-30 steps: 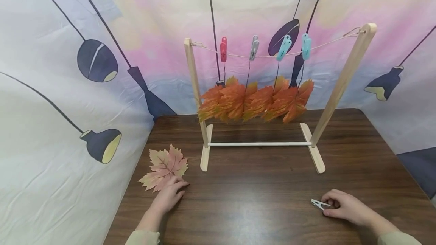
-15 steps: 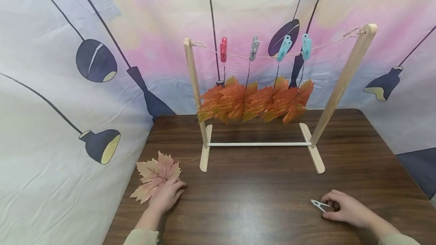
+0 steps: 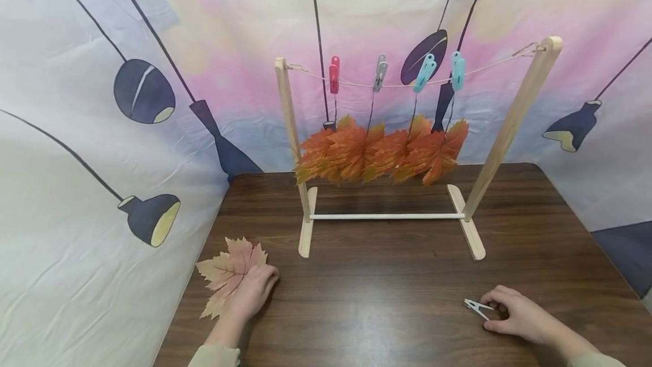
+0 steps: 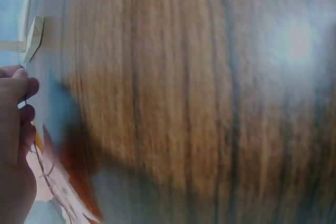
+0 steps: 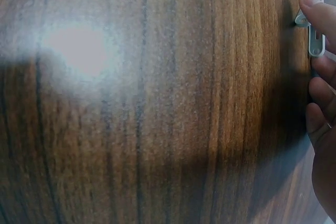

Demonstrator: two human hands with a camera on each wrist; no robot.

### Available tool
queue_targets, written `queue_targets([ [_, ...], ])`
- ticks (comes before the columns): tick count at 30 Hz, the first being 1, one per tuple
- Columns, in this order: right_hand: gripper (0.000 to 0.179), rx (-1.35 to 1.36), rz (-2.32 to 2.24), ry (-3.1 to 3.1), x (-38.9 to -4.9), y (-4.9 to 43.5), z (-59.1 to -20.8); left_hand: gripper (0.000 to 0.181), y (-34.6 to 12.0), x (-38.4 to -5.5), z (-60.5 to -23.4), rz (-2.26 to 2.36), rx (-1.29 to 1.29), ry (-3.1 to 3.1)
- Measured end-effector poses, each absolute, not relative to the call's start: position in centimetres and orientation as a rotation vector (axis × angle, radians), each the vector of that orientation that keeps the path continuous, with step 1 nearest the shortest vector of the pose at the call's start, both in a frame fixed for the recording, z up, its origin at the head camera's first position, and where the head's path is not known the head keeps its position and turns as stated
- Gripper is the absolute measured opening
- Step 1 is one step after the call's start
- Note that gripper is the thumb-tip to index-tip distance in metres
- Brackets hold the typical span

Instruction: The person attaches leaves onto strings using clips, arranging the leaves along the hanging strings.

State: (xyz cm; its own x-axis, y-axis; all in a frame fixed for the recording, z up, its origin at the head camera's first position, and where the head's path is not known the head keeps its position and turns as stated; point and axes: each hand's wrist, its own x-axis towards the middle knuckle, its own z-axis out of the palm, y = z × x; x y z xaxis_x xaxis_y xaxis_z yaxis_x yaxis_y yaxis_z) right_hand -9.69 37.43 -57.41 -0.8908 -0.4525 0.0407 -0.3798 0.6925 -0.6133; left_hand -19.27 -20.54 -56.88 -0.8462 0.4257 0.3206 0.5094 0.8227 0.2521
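Note:
My left hand (image 3: 251, 293) pinches the thin dark stem of a pale pink and cream maple leaf (image 3: 231, 269) at the table's left side. In the left wrist view, the curled fingers of the left hand (image 4: 13, 145) hold the stem, with the leaf (image 4: 62, 190) spread below them. Over at the right, my right hand (image 3: 522, 316) grips a pale clothespin (image 3: 476, 306) between thumb and fingers, close above the tabletop. The right wrist view has the clothespin (image 5: 316, 43) under the thumb, partly covered by the right hand (image 5: 325, 129).
A wooden rack (image 3: 514, 123) with a white crossbar (image 3: 387, 217) stands towards the back of the brown table (image 3: 377, 287). From its cord hang several orange leaves (image 3: 351, 152), held by a red clothespin (image 3: 334, 75), a grey clothespin (image 3: 380, 74) and two turquoise clothespins (image 3: 457, 72). Printed fabric (image 3: 229, 27) hangs behind.
The pink leaf has shifted left and towards me, turning as the left hand's fingers curled in on its stem. The right hand and its clothespin have hardly moved.

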Motion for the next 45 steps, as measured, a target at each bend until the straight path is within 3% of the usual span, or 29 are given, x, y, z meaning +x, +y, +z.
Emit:
queue_targets([
  [8, 0.03, -0.77, -0.966, 2.892, -9.4, 37.3, -57.9, 0.016, -19.9, -19.6, -55.8, -0.55, -0.665, -2.712],
  [23, 0.028, -0.61, -0.922, 2.974, -9.5, 36.8, -57.1, 0.011, -18.3, -20.0, -51.5, -0.675, -0.588, -2.693],
  [33, 0.032, -0.566, -0.903, 3.162, -10.6, 36.3, -55.2, 0.009, -16.3, -19.6, -46.9, -0.908, -0.632, -2.7],
  [45, 0.029, -0.528, -0.85, 3.232, -12.5, 36.3, -52.5, 0.005, -14.7, -20.5, -44.6, -1.024, -0.678, -2.652],
])
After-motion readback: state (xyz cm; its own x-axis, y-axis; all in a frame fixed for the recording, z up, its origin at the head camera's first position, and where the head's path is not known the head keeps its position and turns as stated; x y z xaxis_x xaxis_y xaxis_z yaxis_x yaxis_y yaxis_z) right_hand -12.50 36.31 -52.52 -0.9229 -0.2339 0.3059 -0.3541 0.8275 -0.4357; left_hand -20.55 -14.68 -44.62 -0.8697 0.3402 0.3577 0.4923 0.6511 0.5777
